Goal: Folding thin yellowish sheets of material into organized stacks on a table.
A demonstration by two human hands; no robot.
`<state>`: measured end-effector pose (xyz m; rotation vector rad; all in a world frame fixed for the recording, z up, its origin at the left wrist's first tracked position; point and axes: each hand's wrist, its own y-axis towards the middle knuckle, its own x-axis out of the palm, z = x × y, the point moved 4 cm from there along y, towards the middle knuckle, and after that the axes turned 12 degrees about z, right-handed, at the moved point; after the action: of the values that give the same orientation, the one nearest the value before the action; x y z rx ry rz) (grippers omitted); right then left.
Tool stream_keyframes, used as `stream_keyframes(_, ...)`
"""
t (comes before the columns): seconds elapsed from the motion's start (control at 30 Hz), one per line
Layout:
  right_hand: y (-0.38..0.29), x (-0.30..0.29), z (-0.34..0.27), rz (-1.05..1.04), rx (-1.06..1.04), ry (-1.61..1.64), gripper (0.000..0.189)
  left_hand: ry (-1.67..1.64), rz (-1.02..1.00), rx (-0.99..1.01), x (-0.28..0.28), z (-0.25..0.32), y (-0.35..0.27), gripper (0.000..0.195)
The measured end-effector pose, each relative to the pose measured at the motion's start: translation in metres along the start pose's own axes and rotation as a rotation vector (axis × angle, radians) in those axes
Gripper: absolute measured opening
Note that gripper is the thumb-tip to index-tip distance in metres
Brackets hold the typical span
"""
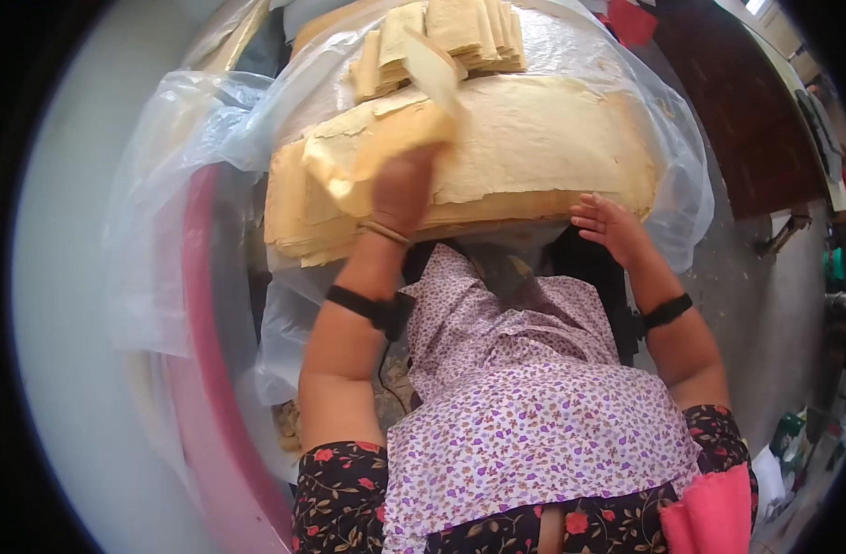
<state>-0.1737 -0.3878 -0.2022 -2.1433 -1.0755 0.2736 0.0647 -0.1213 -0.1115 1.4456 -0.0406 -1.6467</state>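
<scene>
My left hand is blurred and grips a thin yellow sheet that looks like bean-curd skin. The lifted sheet bends over the left part of a broad stack of similar sheets. A blurred pale flap rises beyond the hand; I cannot tell whether it belongs to the same sheet. Near the front right edge of the stack, my right hand is held with fingers apart and nothing in it. Folded sheets lie piled at the far side.
Clear plastic sheeting spreads under the stack and hangs over its sides. A pink curved rim stands at left. Dark red wooden furniture is at right. A patterned apron covers my lap.
</scene>
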Motion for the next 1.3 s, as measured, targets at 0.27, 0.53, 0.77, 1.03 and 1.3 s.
stream_keyframes(0.27,0.007,0.068,-0.001,-0.305,0.132,0.218,0.065,0.024,-0.143,0.256,0.052,0.047,-0.067,0.036)
stream_keyframes(0.53,0.029,0.091,-0.006,0.106,0.074,-0.063,0.036,0.362,0.039,-0.097,-0.030,-0.054,-0.056,0.069)
stream_keyframes(0.77,0.018,0.078,-0.021,0.154,-0.063,0.055,0.030,0.493,-0.209,-0.960,-0.043,-0.147,-0.043,0.067)
stream_keyframes(1.03,0.062,-0.054,-0.037,0.521,-0.251,0.385,0.027,-0.164,0.255,-1.420,-0.043,-0.187,-0.127,0.025)
stream_keyframes(1.3,0.064,-0.120,-0.014,0.580,-0.141,0.196,0.038,0.280,0.124,-1.217,-0.096,-0.146,-0.127,0.042)
